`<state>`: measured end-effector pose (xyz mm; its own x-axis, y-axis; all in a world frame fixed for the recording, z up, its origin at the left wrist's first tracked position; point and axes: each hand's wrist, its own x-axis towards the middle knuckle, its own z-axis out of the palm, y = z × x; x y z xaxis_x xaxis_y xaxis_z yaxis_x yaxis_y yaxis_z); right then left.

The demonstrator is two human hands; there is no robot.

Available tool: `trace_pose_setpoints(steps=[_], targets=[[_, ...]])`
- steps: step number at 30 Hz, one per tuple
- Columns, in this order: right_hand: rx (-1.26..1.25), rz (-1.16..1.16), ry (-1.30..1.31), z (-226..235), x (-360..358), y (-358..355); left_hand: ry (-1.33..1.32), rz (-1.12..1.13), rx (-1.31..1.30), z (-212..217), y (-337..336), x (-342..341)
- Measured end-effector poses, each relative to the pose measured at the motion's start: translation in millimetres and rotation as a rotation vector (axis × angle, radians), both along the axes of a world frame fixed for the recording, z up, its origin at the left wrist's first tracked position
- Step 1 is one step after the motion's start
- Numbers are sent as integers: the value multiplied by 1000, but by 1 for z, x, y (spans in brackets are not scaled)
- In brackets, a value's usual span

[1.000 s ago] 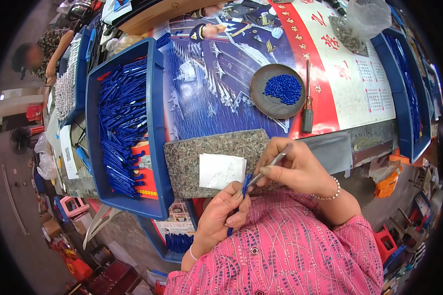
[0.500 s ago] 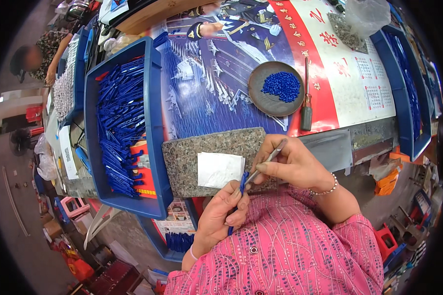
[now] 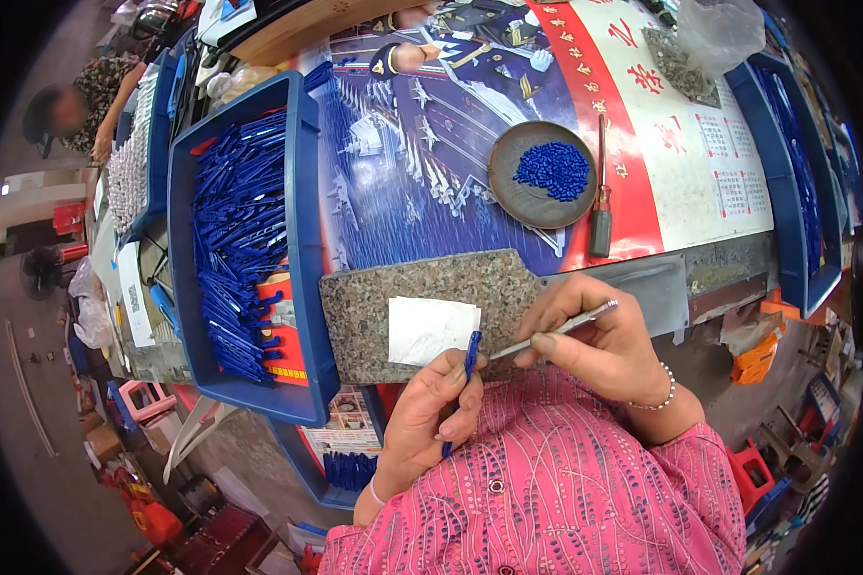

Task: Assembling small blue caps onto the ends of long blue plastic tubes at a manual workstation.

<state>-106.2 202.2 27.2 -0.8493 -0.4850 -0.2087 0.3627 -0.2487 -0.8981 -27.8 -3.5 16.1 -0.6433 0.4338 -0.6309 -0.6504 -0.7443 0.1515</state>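
Note:
My left hand (image 3: 431,412) is closed around a slim blue plastic piece (image 3: 473,353), one end sticking up past the thumb and the other showing below the fingers. In my right hand (image 3: 594,340) a thin silver metal tool (image 3: 585,318) is pinched like a pen, its lower end pointing at the blue piece. Whether the tip touches the piece I cannot make out. Just beyond my hands lies a speckled stone slab (image 3: 355,316), with a folded white paper (image 3: 431,329) on top. Past the slab, a round dark dish (image 3: 508,198) holds a pile of small blue beads (image 3: 552,171).
A large blue bin (image 3: 304,220) of slim blue pieces (image 3: 240,201) stands to the left, a smaller blue bin (image 3: 288,446) below it. A screwdriver (image 3: 600,225) lies right of the dish. Another blue bin (image 3: 786,220) is far right. A person (image 3: 91,96) sits at the far left.
My right hand has moved right and slightly down, tilting the metal tool flatter and drawing it back from the blue piece. My left hand keeps its hold on the piece.

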Motion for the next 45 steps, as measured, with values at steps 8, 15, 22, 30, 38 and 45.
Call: trace_pose_setpoints(steps=[8,15,22,30,38,45], targets=[[205,80,317,1,3,-9,-7,-8,0,4,0,-1],[296,68,590,2,4,-14,54,-29,-76,1,2,3],[167,229,181,-8,-7,-8,-9,-41,-10,-3,2,6],[-36,275,-30,-22,-14,-7,-33,-70,34,-4,1,7],[-128,313,-183,-33,-22,-4,-49,-71,68,-6,2,5],[116,311,207,-15,-15,-3,-18,-71,-54,-4,4,4]])
